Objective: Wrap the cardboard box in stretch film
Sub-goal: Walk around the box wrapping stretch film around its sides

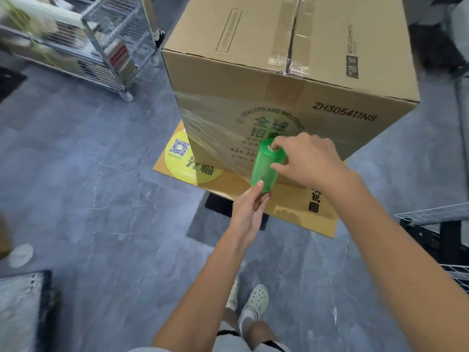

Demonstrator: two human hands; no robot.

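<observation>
left hand (250, 208): pinching green film roll (266, 166) bottom end | right hand (308, 161): fingers curled on roll's top end

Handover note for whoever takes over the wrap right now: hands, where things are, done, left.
Left hand: grips the bottom end of the green film roll.
Right hand: fingers in the roll's top end, holding it upright against the box.
Cardboard box: stands on a flat cardboard sheet on the floor.
Done: stretch film covers the lower left part of the near face.
Left: the near face's right part and upper band are bare; other sides not visible.
</observation>
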